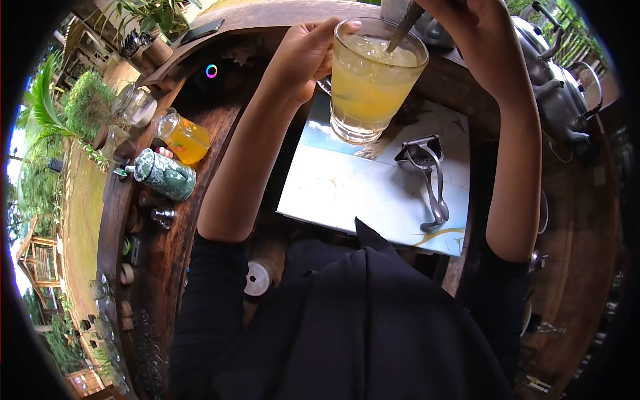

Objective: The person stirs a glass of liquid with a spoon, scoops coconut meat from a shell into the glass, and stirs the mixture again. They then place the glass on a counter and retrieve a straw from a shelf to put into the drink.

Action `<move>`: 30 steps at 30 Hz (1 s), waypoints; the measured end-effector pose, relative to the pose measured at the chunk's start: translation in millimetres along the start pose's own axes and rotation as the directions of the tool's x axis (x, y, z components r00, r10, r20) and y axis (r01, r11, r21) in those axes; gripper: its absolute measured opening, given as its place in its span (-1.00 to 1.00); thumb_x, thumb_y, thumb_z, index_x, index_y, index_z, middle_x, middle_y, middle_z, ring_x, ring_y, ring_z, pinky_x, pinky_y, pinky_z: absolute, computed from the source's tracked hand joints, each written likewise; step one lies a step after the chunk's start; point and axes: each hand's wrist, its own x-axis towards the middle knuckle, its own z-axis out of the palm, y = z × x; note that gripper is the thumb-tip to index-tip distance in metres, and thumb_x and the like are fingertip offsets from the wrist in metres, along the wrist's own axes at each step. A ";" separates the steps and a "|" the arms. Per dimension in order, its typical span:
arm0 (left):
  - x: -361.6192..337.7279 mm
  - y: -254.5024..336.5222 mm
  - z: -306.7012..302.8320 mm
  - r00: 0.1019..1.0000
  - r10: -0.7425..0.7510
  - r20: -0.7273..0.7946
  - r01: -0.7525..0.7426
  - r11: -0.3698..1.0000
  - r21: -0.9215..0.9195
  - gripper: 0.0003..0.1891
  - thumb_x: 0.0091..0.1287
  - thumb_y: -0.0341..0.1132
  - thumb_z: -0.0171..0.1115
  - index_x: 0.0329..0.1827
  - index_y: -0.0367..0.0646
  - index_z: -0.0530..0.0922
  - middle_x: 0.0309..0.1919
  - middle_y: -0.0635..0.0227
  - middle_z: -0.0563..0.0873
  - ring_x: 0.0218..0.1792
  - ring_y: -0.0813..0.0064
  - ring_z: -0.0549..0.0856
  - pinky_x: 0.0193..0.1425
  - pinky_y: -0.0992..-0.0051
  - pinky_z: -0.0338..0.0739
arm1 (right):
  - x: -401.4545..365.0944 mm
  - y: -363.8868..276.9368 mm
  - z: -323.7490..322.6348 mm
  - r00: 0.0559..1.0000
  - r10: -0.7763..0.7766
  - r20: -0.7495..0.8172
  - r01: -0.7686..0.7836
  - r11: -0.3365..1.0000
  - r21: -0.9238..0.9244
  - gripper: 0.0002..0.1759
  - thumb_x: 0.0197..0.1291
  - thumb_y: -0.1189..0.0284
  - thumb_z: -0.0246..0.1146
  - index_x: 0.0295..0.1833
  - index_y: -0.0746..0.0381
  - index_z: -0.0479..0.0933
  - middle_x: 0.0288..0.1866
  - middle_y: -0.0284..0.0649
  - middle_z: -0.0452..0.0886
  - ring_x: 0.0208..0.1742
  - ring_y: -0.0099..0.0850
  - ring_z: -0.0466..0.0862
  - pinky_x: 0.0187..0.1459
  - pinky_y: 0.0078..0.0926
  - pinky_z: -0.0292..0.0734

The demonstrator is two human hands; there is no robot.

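Glass mug point(375, 90) in left grip point(308, 57); right grip point(472, 30) holds utensil point(405, 27)

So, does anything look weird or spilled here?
One odd thing: a small rainbow ring glows brightly in the dark beside the left arm; I can't tell what makes it. I see no spill on the white board under the glass mug and metal squeezer.

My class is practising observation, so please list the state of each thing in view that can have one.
Glass mug: nearly full of yellow drink, gripped by left hand
Metal utensil: dipped in drink, held by right hand
Metal squeezer: lying unheld on white surface
Glass jug: partly filled with orange liquid
Green canister: contents hidden
Kettles: contents hidden
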 end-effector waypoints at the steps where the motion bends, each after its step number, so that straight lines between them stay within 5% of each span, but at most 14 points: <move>1: -0.9 0.4 0.6 1.000 0.000 -0.008 0.001 1.000 0.026 -0.66 0.16 -0.20 0.29 -0.14 -0.29 0.56 -0.28 0.28 0.64 -0.24 0.50 0.66 -0.11 0.50 0.59 | 2.1 8.9 0.2 0.999 0.046 0.023 -0.047 0.997 0.059 -0.73 0.20 0.32 0.17 -0.25 0.34 0.57 -0.38 -0.24 0.61 -0.35 -0.52 0.55 -0.25 -0.60 0.47; 3: -1.4 -0.8 3.5 1.000 -0.002 -0.016 0.003 0.999 0.052 -0.66 0.16 -0.20 0.29 -0.14 -0.29 0.56 -0.28 0.28 0.64 -0.25 0.50 0.66 -0.13 0.50 0.59 | 2.9 10.5 -0.6 0.995 0.091 0.048 -0.096 0.988 0.117 -0.72 0.21 0.31 0.17 -0.25 0.34 0.57 -0.38 -0.25 0.61 -0.35 -0.52 0.55 -0.25 -0.60 0.46; 5: -1.1 -3.0 7.6 0.997 0.076 -0.020 -0.076 0.997 0.005 -0.70 0.10 -0.15 0.36 -0.64 -0.08 0.48 -0.83 0.60 0.31 -0.84 0.81 0.12 -0.71 0.67 -0.08 | 1.5 6.0 -4.3 0.992 0.105 0.074 -0.110 0.991 0.073 -0.71 0.22 0.28 0.16 -0.26 0.33 0.57 -0.38 -0.25 0.59 -0.34 -0.52 0.55 -0.24 -0.61 0.46; 24: -5.8 -1.9 7.4 0.999 0.031 0.022 -0.030 0.999 -0.019 -0.71 0.10 -0.17 0.34 -0.64 -0.11 0.50 -0.83 0.65 0.25 -0.79 0.82 0.10 -0.69 0.67 -0.09 | -0.5 7.1 -4.7 0.994 0.087 0.065 -0.093 0.990 0.109 -0.71 0.22 0.29 0.16 -0.24 0.34 0.57 -0.38 -0.25 0.59 -0.33 -0.52 0.54 -0.23 -0.60 0.47; 26: -6.4 0.4 1.2 0.996 -0.049 0.076 0.050 0.999 -0.007 -0.79 0.17 -0.23 0.29 -0.35 -0.22 0.57 -0.53 0.49 0.56 -0.49 0.71 0.56 -0.37 0.66 0.47 | -2.2 2.8 -3.0 0.993 0.109 0.042 -0.113 0.988 0.107 -0.71 0.23 0.28 0.15 -0.25 0.33 0.57 -0.37 -0.25 0.59 -0.31 -0.52 0.54 -0.21 -0.60 0.47; 27: -6.6 0.2 4.1 0.996 -0.048 0.076 0.049 0.999 -0.006 -0.79 0.17 -0.23 0.29 -0.35 -0.22 0.57 -0.53 0.49 0.56 -0.49 0.71 0.56 -0.37 0.66 0.47 | -1.1 6.1 -3.0 0.993 0.109 0.041 -0.113 0.988 0.107 -0.71 0.23 0.28 0.15 -0.25 0.33 0.57 -0.37 -0.25 0.59 -0.31 -0.52 0.54 -0.21 -0.60 0.47; 29: -7.5 0.1 11.9 1.000 0.007 0.010 -0.006 1.000 -0.026 -0.69 0.09 -0.19 0.36 -0.67 -0.08 0.45 -0.83 0.65 0.26 -0.80 0.82 0.09 -0.70 0.67 -0.09 | 2.8 13.4 -1.8 0.981 0.186 0.059 -0.192 0.973 0.131 -0.70 0.24 0.28 0.13 -0.28 0.32 0.57 -0.38 -0.25 0.59 -0.32 -0.51 0.54 -0.20 -0.56 0.47; 30: -7.7 -0.4 11.5 1.000 0.007 0.009 -0.007 1.000 -0.026 -0.69 0.09 -0.19 0.36 -0.67 -0.08 0.45 -0.83 0.65 0.26 -0.80 0.82 0.09 -0.70 0.67 -0.09 | 2.6 12.7 -3.1 0.981 0.185 0.059 -0.191 0.973 0.131 -0.70 0.24 0.28 0.13 -0.28 0.32 0.57 -0.38 -0.25 0.59 -0.32 -0.51 0.54 -0.20 -0.56 0.47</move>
